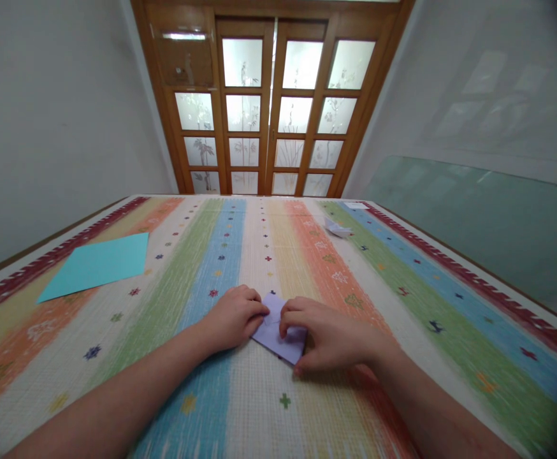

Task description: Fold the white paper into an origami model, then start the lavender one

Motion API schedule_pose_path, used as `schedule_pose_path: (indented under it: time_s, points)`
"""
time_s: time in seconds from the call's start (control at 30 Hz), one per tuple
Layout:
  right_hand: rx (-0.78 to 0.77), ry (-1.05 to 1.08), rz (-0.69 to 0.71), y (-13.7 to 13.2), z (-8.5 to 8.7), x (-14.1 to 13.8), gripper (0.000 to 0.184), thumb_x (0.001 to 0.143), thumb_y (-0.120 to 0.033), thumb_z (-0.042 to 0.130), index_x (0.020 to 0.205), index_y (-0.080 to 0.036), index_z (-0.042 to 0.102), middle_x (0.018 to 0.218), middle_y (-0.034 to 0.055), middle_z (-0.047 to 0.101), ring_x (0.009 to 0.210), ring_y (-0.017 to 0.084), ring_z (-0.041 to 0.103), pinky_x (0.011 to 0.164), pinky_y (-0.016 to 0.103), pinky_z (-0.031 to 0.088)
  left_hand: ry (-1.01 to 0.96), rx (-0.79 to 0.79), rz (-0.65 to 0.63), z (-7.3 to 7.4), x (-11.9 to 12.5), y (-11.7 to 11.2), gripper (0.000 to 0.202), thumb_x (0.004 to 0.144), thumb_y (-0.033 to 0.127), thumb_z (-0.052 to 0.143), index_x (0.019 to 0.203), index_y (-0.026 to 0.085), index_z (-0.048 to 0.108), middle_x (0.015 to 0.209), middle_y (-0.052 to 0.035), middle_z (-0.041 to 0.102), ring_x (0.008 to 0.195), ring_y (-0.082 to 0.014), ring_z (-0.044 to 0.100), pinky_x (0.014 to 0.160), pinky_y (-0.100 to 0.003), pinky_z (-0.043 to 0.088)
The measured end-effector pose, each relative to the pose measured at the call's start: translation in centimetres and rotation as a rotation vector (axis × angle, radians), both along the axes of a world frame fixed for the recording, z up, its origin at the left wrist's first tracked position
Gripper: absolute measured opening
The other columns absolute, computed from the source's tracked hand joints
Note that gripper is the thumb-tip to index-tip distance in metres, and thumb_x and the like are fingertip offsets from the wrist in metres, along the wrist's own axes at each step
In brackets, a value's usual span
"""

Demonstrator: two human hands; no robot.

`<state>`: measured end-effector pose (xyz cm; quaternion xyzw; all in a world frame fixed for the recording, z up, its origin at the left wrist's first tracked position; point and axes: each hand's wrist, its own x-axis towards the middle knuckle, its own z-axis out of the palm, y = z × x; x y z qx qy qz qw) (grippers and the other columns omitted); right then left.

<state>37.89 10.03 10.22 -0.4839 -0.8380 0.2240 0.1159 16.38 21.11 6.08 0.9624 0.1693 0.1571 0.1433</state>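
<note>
A small folded piece of purple paper (pixel 285 341) lies on the striped tablecloth in front of me, with crease lines on its upper face. My left hand (pixel 235 317) is closed at the paper's left edge, thumb and fingertips holding it there. Over the paper's right side, my right hand (pixel 331 331) curls; its fingertips rest on the upper face and the thumb is by the lower right corner. Both hands partly cover the paper, so its full outline is hidden.
A flat turquoise sheet of paper (pixel 104 264) lies on the left of the striped tablecloth (pixel 164 395). Towards the far right sits a folded white paper shape (pixel 338 228), with a small white slip (pixel 355 206) beyond it. A glass panel (pixel 474 223) stands along the right side.
</note>
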Motion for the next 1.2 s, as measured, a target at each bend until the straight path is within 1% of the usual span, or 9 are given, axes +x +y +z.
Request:
schedule_pose_path:
  time_s: [0.17,0.33,0.5,0.57,0.7,0.83,0.97,1.07,1.2]
  points:
    - [0.007,0.042,0.016,0.3,0.1,0.5,0.03,0.071,-0.032,0.078,0.097,-0.021,0.067,0.1,0.0046,0.064,0.095,0.021,0.057,0.084,0.032,0.043,-0.01,0.005,-0.051,0.5,-0.1,-0.1,0.022,0.089,0.02,0.057,0.103,0.023,0.073,0.101,-0.0056,0.067,0.097,-0.0212,0.057,0.089,-0.036,0.043]
    - [-0.027,0.034,0.051,0.3,0.1,0.9,0.042,0.066,-0.039,0.083,0.101,-0.021,0.067,0.103,0.0045,0.064,0.098,0.021,0.057,0.087,0.032,0.043,0.026,-0.011,-0.175,1.4,-0.3,-0.7,0.028,0.09,0.017,0.052,0.112,0.021,0.069,0.107,-0.0063,0.068,0.1,-0.0211,0.059,0.093,-0.036,0.043]
    - [-0.038,-0.007,0.034,0.2,0.3,1.2,0.049,0.062,-0.036,0.085,0.105,-0.023,0.067,0.106,0.0038,0.063,0.1,0.022,0.056,0.088,0.033,0.043,0.061,0.003,-0.232,1.9,-0.3,-1.3,0.032,0.085,0.039,0.065,0.108,0.019,0.069,0.108,-0.0084,0.068,0.101,-0.0247,0.06,0.094,-0.039,0.043]
    - [-0.038,-0.017,0.024,0.1,0.3,1.2,0.047,0.062,-0.034,0.084,0.104,-0.023,0.067,0.106,0.0037,0.063,0.099,0.022,0.056,0.088,0.033,0.043,0.056,0.013,-0.228,1.8,-0.2,-1.4,0.033,0.084,0.043,0.066,0.105,0.019,0.069,0.105,-0.0084,0.069,0.099,-0.0251,0.061,0.093,-0.039,0.043]
    - [-0.028,-0.015,0.025,0.3,0.0,1.2,0.042,0.062,-0.031,0.084,0.101,-0.022,0.068,0.103,0.0035,0.064,0.098,0.021,0.056,0.086,0.032,0.043,0.023,-0.016,-0.244,1.3,0.1,-1.5,0.025,0.088,0.038,0.062,0.103,0.019,0.068,0.1,-0.0073,0.07,0.096,-0.0233,0.062,0.09,-0.038,0.044]
    - [-0.049,0.007,0.029,0.7,-0.3,1.4,0.044,0.064,-0.038,0.083,0.103,-0.021,0.069,0.102,0.0046,0.064,0.095,0.021,0.058,0.084,0.032,0.044,-0.004,-0.048,-0.29,1.1,0.1,-1.2,0.018,0.093,0.027,0.054,0.102,0.019,0.067,0.099,-0.0054,0.071,0.095,-0.0208,0.063,0.091,-0.037,0.043]
    - [-0.063,0.047,0.039,0.9,-0.4,1.8,0.042,0.069,-0.041,0.08,0.105,-0.022,0.07,0.102,0.0051,0.065,0.096,0.021,0.059,0.085,0.032,0.044,-0.01,-0.065,-0.293,1.2,0.0,-1.0,0.023,0.088,0.036,0.064,0.103,0.018,0.067,0.1,-0.0066,0.071,0.095,-0.0228,0.063,0.09,-0.037,0.044]
    - [-0.064,0.075,0.044,0.9,-0.4,2.0,0.035,0.075,-0.041,0.076,0.103,-0.022,0.071,0.102,0.0055,0.067,0.094,0.021,0.06,0.084,0.032,0.044,-0.011,-0.078,-0.301,1.2,0.0,-1.0,0.018,0.089,0.031,0.062,0.1,0.018,0.067,0.099,-0.0059,0.071,0.095,-0.0215,0.064,0.089,-0.035,0.044]
    - [-0.071,0.091,0.023,0.9,-0.5,2.3,0.048,0.068,-0.043,0.082,0.108,-0.021,0.069,0.103,0.006,0.067,0.095,0.022,0.06,0.082,0.032,0.045,-0.024,-0.091,-0.289,1.0,0.1,-0.9,0.015,0.091,0.02,0.055,0.098,0.018,0.068,0.097,-0.0055,0.072,0.094,-0.0199,0.065,0.089,-0.033,0.044]
